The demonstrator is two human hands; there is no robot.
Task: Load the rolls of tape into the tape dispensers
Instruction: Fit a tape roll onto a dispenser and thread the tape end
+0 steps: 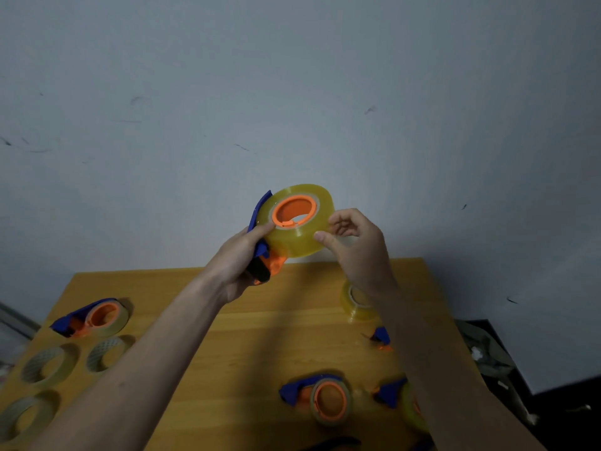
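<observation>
Head view: left hand grips the blue-and-orange tape dispenser, raised above the wooden table, with a yellow tape roll seated on its orange hub, while right hand pinches the roll's edge.

Yellowish tape roll sits on a blue-orange dispenser (seemingly seated), raised above table.

Plain room, likely a home or small workroom, scuffed pale wall directly behind a small wooden table, tape dispensers and loose tape rolls on the table, dark clutter beside its right edge
</observation>
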